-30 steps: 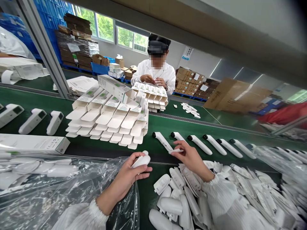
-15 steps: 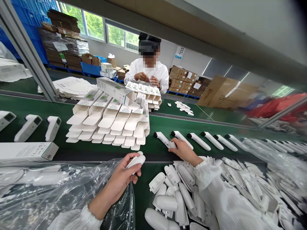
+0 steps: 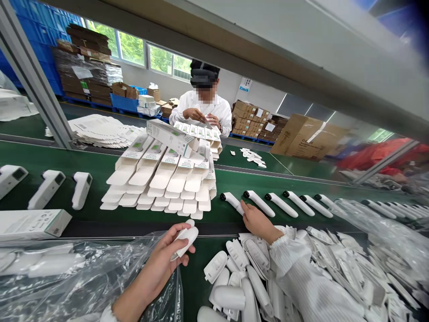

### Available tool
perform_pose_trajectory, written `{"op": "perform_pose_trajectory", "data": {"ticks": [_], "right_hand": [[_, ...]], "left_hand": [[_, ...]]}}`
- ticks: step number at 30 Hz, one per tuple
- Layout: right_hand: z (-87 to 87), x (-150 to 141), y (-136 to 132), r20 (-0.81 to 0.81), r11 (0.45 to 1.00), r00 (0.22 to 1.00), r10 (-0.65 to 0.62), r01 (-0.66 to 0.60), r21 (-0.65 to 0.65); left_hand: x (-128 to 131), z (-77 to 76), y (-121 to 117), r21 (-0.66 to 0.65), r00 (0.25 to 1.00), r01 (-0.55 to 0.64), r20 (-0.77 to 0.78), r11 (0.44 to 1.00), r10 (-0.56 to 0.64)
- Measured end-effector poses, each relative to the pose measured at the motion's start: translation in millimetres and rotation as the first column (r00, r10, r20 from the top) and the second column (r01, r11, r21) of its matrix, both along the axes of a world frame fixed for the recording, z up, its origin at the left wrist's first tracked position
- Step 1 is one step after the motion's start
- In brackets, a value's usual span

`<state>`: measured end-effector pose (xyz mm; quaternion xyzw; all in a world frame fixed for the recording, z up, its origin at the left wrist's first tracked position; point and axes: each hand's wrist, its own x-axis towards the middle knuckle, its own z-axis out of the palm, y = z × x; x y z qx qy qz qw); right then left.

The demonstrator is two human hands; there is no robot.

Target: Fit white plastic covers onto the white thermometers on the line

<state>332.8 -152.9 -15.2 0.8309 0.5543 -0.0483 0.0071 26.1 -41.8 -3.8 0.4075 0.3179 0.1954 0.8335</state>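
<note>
My left hand [image 3: 161,264] is closed around a white plastic shell [image 3: 185,239], held above the front edge of the green belt. My right hand [image 3: 256,221] reaches onto the belt and rests on the lower end of a white thermometer [image 3: 231,202], fingers curled on it. That thermometer is the leftmost of a row of several white thermometers [image 3: 280,204] lying side by side on the belt. A heap of white shells [image 3: 241,273] lies under my right forearm.
Fanned stacks of open white cartons [image 3: 161,179] sit on the belt ahead. Three bulkier white devices [image 3: 50,188] and a boxed unit [image 3: 31,223] lie at left. Clear plastic bags [image 3: 67,273] hold more parts. A person in white [image 3: 201,109] works opposite.
My right hand moved forward from above the shell heap onto the leftmost thermometer. My left hand with the shell drifted slightly down and left. The view shifted.
</note>
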Motion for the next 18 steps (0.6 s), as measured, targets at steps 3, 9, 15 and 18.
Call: {"op": "perform_pose_trajectory", "data": {"ticks": [3, 9, 15, 18], "right_hand": [[-1.7, 1.7, 0.1, -0.010, 0.999, 0.999, -0.033, 0.033, -0.020], [-10.0, 17.0, 1.6, -0.027, 0.994, 0.994, -0.103, 0.104, 0.031], [2.1, 4.6, -5.5, 0.014, 0.981, 0.994, -0.110, 0.106, 0.164], [17.7, -42.8, -12.0, -0.161, 0.931, 0.987, -0.022, 0.079, 0.357]], "left_hand": [[-0.3, -2.2, 1.0, -0.012, 1.000, -0.001, 0.000, 1.000, 0.001], [2.2, -6.8, 1.6, 0.045, 0.998, 0.058, 0.019, 0.997, -0.059], [4.6, -15.6, 0.5, 0.176, 0.991, 0.133, -0.043, 0.975, -0.128], [3.0, -13.0, -5.8, 0.227, 0.978, 0.210, -0.043, 0.951, -0.206]]}}
